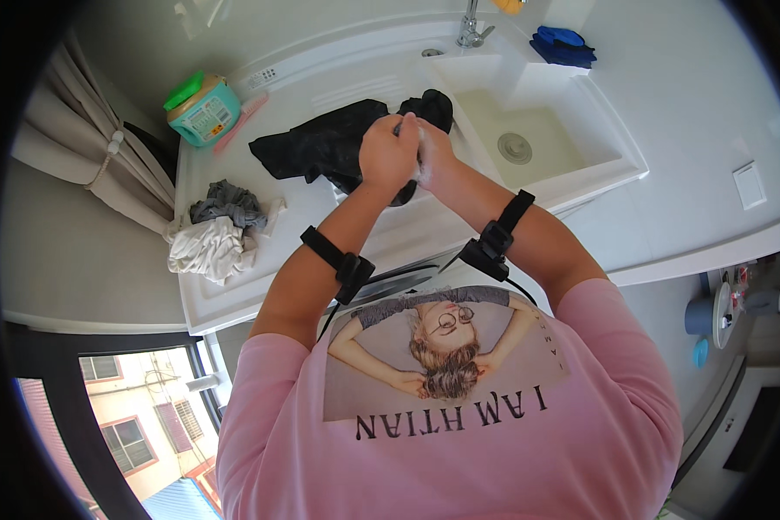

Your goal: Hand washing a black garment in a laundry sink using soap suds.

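A wet-looking black garment (312, 143) lies bunched across the white washboard counter, left of the sink basin. My left hand (386, 156) is closed on a fold of it. Pressed against the left, my right hand (434, 149) also grips the cloth, and white suds show on its fingers and near the wrist. Part of the garment pokes out beyond my hands toward the basin, and a lower fold hangs below my wrists. Exactly how the fingers wrap the cloth is partly hidden.
Grey cloth (228, 203) and white cloth (210, 246) lie heaped at the counter's left. Behind them stands a teal tub (208, 117) with a green lid, beside a pink brush-like item (241, 123). The sink basin (546, 160) holds shallow water; a faucet (471, 30) and folded blue cloth (563, 45) are behind.
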Demonstrator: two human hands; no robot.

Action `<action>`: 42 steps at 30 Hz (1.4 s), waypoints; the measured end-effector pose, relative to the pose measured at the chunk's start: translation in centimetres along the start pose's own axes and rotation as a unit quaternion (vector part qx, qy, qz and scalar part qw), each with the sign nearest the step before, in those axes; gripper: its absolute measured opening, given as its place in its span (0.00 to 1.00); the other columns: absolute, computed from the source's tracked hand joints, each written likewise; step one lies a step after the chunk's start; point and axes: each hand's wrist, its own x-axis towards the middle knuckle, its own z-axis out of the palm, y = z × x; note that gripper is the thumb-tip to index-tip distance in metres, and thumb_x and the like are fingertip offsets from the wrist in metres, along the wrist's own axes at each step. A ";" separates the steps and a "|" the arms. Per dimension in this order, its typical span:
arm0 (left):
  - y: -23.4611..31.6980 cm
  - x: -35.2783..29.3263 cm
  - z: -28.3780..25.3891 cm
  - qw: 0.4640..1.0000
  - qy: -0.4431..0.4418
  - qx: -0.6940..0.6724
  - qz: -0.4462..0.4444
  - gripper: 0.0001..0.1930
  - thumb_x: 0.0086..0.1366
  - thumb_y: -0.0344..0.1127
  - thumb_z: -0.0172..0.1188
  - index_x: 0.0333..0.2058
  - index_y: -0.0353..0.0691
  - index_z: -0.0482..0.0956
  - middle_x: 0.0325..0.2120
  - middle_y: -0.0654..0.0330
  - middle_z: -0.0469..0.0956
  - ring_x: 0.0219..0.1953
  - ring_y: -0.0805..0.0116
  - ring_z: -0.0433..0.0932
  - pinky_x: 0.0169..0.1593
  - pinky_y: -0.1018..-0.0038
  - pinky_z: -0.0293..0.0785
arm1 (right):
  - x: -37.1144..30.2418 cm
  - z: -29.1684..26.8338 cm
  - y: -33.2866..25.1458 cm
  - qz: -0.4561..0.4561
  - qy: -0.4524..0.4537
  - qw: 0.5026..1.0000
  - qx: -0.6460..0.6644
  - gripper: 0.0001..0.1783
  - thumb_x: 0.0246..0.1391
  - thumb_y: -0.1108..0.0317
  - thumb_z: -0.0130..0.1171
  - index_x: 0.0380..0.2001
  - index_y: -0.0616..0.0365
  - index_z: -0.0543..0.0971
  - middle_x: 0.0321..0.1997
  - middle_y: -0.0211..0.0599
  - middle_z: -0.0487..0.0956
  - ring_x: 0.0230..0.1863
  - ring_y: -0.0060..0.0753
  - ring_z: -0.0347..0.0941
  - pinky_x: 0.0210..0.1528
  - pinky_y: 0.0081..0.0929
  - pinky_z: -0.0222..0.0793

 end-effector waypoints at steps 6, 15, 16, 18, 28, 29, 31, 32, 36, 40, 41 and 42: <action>1.6 -0.6 0.2 0.999 0.006 0.013 -0.032 0.18 0.59 0.48 0.48 0.29 0.37 0.77 0.27 0.48 0.76 0.32 0.51 0.76 0.36 0.63 0.70 | 0.2 -0.1 -0.8 -0.079 0.028 0.992 -0.092 0.13 0.54 0.55 0.50 0.28 0.53 0.73 0.25 0.29 0.71 0.26 0.26 0.69 0.26 0.26 0.64; -6.6 3.7 -5.6 0.965 -0.038 0.032 -0.257 0.24 0.57 0.55 0.50 0.30 0.35 0.77 0.22 0.51 0.76 0.26 0.56 0.75 0.34 0.66 0.69 | -1.2 3.9 -2.8 -0.053 0.180 0.929 -0.320 0.18 0.45 0.50 0.63 0.27 0.53 0.72 0.19 0.21 0.65 0.23 0.16 0.62 0.21 0.22 0.58; -6.4 4.0 -6.2 0.959 0.010 -0.074 -0.274 0.24 0.57 0.54 0.53 0.30 0.35 0.76 0.19 0.57 0.73 0.22 0.64 0.71 0.29 0.70 0.66 | -1.3 4.1 -4.1 -0.064 0.206 0.914 -0.343 0.18 0.44 0.51 0.64 0.27 0.53 0.72 0.18 0.21 0.63 0.23 0.16 0.61 0.20 0.23 0.57; -5.5 4.5 -7.1 0.939 0.059 -0.178 -0.287 0.23 0.57 0.54 0.55 0.29 0.34 0.75 0.15 0.62 0.70 0.18 0.72 0.67 0.25 0.75 0.64 | -1.5 4.0 -4.7 -0.061 0.237 0.897 -0.369 0.19 0.43 0.56 0.65 0.32 0.55 0.71 0.22 0.24 0.66 0.24 0.17 0.62 0.20 0.23 0.59; -0.8 3.8 -5.7 0.913 -0.189 -0.331 -0.146 0.20 0.57 0.41 0.60 0.44 0.39 0.67 0.35 0.64 0.67 0.38 0.77 0.66 0.41 0.81 0.63 | -1.2 5.1 -2.5 -0.018 -0.011 0.816 -0.578 0.32 0.31 0.61 0.71 0.43 0.60 0.72 0.40 0.36 0.75 0.40 0.26 0.71 0.42 0.23 0.65; -1.4 3.9 -6.1 0.922 -0.194 -0.322 -0.095 0.24 0.55 0.39 0.62 0.47 0.39 0.65 0.42 0.61 0.67 0.47 0.72 0.66 0.50 0.77 0.63 | -1.3 5.2 -2.4 -0.030 0.010 0.816 -0.577 0.24 0.34 0.64 0.69 0.38 0.58 0.76 0.35 0.32 0.77 0.37 0.24 0.72 0.40 0.23 0.65; -1.6 3.9 -7.0 0.927 -0.195 -0.309 -0.084 0.28 0.52 0.38 0.65 0.50 0.41 0.63 0.46 0.59 0.65 0.52 0.68 0.62 0.55 0.73 0.57 | -2.0 5.5 -3.3 -0.048 0.035 0.843 -0.535 0.22 0.36 0.66 0.68 0.38 0.58 0.76 0.35 0.31 0.77 0.36 0.24 0.72 0.40 0.23 0.66; -1.8 3.9 -7.5 0.933 -0.196 -0.293 -0.074 0.33 0.49 0.37 0.67 0.53 0.43 0.60 0.49 0.57 0.63 0.57 0.65 0.58 0.60 0.68 0.51 | -2.3 5.7 -3.8 -0.063 0.058 0.869 -0.488 0.19 0.38 0.68 0.66 0.37 0.58 0.76 0.35 0.31 0.77 0.36 0.24 0.72 0.39 0.23 0.66; -3.7 3.3 -7.9 0.937 -0.280 -0.210 0.006 0.47 0.40 0.37 0.72 0.58 0.41 0.53 0.53 0.52 0.63 0.56 0.61 0.61 0.59 0.68 0.56 | -3.2 9.9 -5.2 -0.118 0.028 0.927 -0.355 0.11 0.43 0.73 0.62 0.33 0.61 0.77 0.33 0.32 0.78 0.36 0.26 0.73 0.38 0.24 0.68; -5.0 3.3 -6.4 0.931 -0.231 -0.283 0.002 0.44 0.39 0.34 0.72 0.56 0.41 0.58 0.50 0.54 0.67 0.53 0.64 0.67 0.54 0.71 0.62 | -3.1 14.2 -5.7 -0.167 -0.020 0.936 -0.310 0.10 0.43 0.73 0.61 0.32 0.62 0.78 0.32 0.34 0.78 0.35 0.27 0.74 0.38 0.25 0.69; -5.2 3.5 -6.4 0.943 -0.225 -0.247 0.005 0.41 0.39 0.35 0.72 0.54 0.40 0.61 0.47 0.54 0.70 0.50 0.64 0.69 0.52 0.72 0.64 | -3.0 14.8 -6.1 -0.167 -0.037 0.944 -0.281 0.09 0.44 0.72 0.61 0.32 0.62 0.77 0.32 0.34 0.78 0.34 0.28 0.74 0.37 0.26 0.69; -5.5 3.8 -6.5 0.953 -0.217 -0.209 0.008 0.38 0.39 0.36 0.72 0.51 0.38 0.65 0.43 0.55 0.72 0.47 0.65 0.71 0.50 0.72 0.67 | -2.9 15.5 -6.5 -0.166 -0.055 0.952 -0.251 0.09 0.44 0.72 0.61 0.32 0.62 0.77 0.32 0.34 0.78 0.33 0.28 0.74 0.37 0.26 0.70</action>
